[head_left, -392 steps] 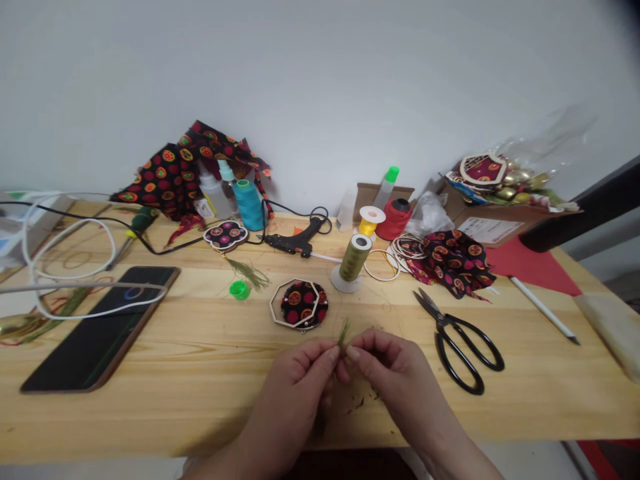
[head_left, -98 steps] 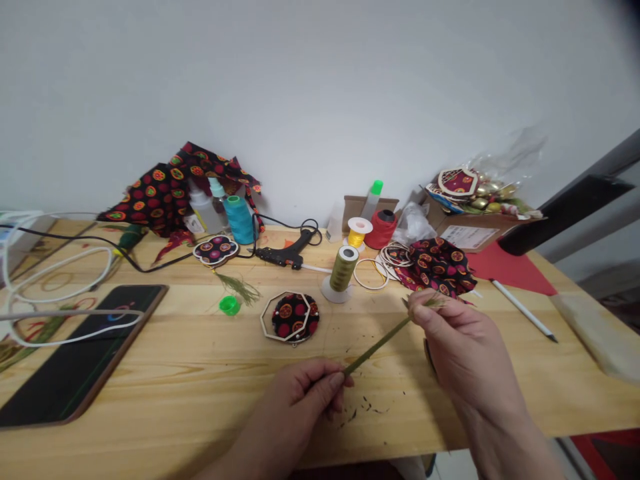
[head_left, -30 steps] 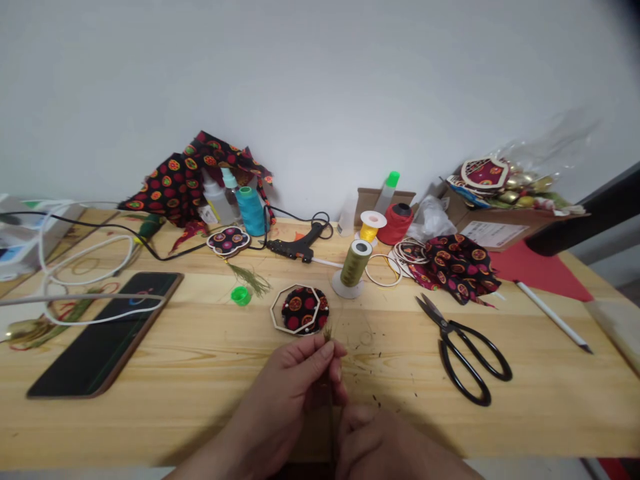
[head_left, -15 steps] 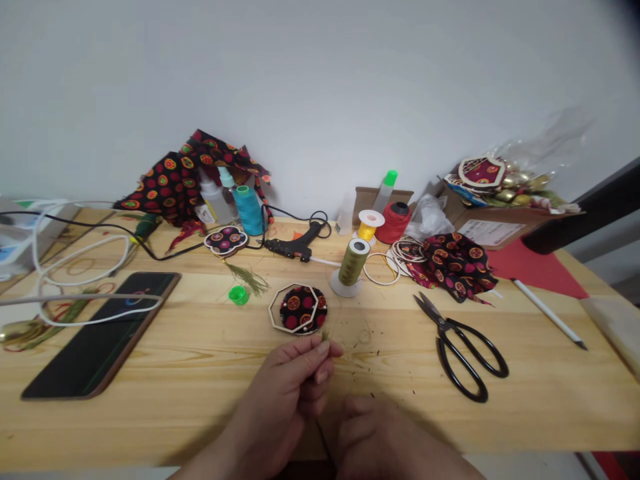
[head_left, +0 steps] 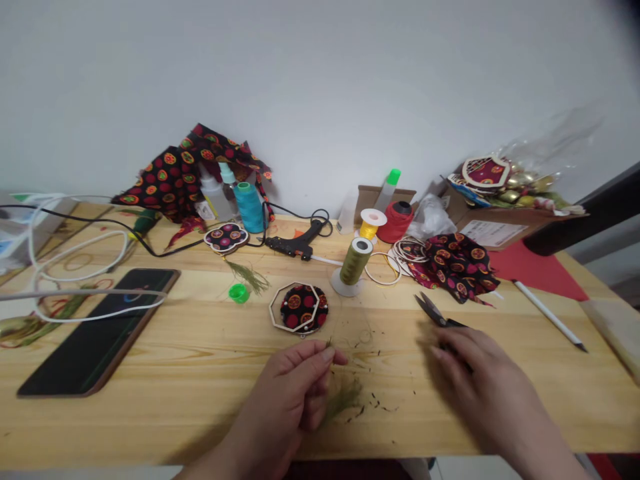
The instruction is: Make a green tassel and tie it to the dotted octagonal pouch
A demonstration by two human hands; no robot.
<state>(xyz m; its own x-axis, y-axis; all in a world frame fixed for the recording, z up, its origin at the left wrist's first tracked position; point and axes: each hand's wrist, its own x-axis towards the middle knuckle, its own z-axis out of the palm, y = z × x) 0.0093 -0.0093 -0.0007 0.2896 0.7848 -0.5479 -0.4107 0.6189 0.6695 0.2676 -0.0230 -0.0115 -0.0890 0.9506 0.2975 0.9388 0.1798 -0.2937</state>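
Note:
My left hand [head_left: 295, 390] is closed in a pinch on a small bundle of olive-green thread [head_left: 341, 400], whose loose end fans out over the wooden table [head_left: 200, 360] below the fingers. My right hand [head_left: 483, 383] lies over the handles of the black scissors [head_left: 434, 311], whose blades stick out toward the back; its fingers are blurred by motion. A fabric-covered disc with a pale octagonal frame [head_left: 299, 308] lies just beyond my left hand.
An olive thread spool [head_left: 354, 262], yellow and red spools, a glue gun [head_left: 295, 245], a teal spool [head_left: 249, 205], patterned fabric [head_left: 457, 262], wooden rings, a green cap [head_left: 239, 292], a phone [head_left: 97, 330], white cables, a pencil [head_left: 545, 311] and a cardboard box [head_left: 500, 223] crowd the table.
My right hand has left the thread bundle near my body and moved right onto the scissors. The left hand stays pinched on the thread, and the bundle's tail now shows.

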